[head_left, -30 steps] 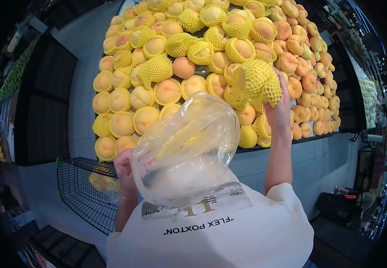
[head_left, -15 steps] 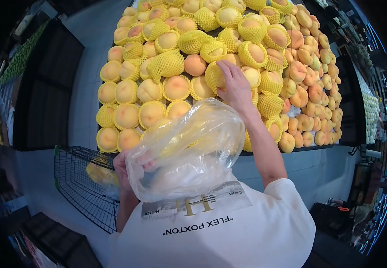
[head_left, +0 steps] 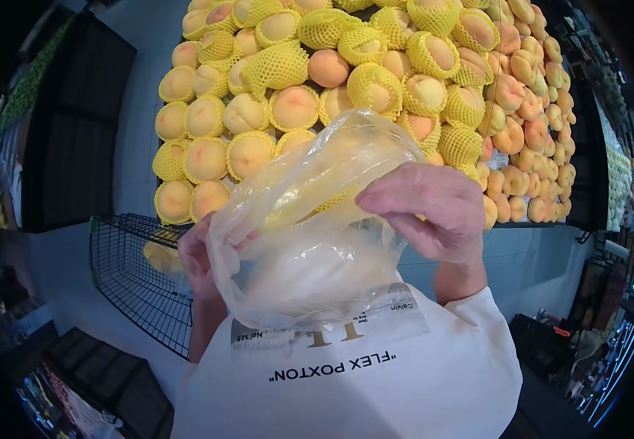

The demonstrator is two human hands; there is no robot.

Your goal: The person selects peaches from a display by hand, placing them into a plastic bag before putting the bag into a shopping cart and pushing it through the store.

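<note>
My left hand (head_left: 198,256) is closed on the left rim of a clear plastic bag (head_left: 298,241), which hangs in front of my shirt with its mouth wide. At the bag's right rim is my right hand (head_left: 434,208), fingers bent over the film and thumb beneath, closed on it. No fruit shows in that hand. Past the bag lie peaches in yellow foam nets, among them a netted peach (head_left: 375,91) and a bare peach (head_left: 328,68). What the bag holds is hard to make out through the wrinkled film.
Flat peaches (head_left: 529,132) fill the right part of the display. A wire shopping cart (head_left: 141,282) with a yellow bagged item (head_left: 162,257) stands at left. Dark display stands (head_left: 75,132) rise beyond the aisle floor (head_left: 137,88).
My right hand has left the netted peach and come back to the bag's right rim. The peach remains on the display. My left hand keeps holding the bag.
</note>
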